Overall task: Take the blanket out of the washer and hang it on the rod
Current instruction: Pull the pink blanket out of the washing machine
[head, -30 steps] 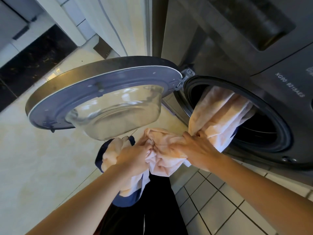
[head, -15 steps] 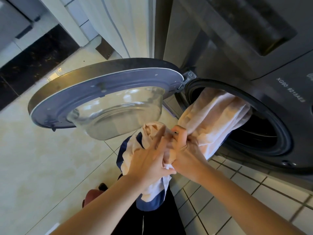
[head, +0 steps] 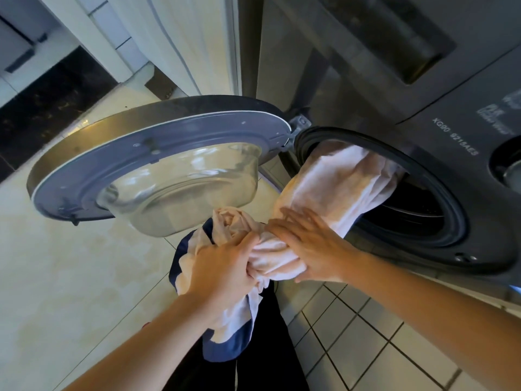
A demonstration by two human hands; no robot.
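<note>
A pale pink blanket with a navy border trails out of the dark grey washer's round opening and bunches in front of it. My left hand grips the gathered end, whose navy edge hangs below my wrist. My right hand wraps the twisted stretch just right of the left hand, fingers laid over the top and thumb underneath. The rest of the blanket is hidden inside the drum. No rod is in view.
The washer door stands swung open to the left, its glass bowl just above my left hand. Cream floor tiles lie at left, smaller white tiles below the washer. My dark trousers are beneath the blanket.
My right hand let go beside the left and took a new hold further along the blanket toward the drum. The left hand kept its grip and the bunched end stayed low.
</note>
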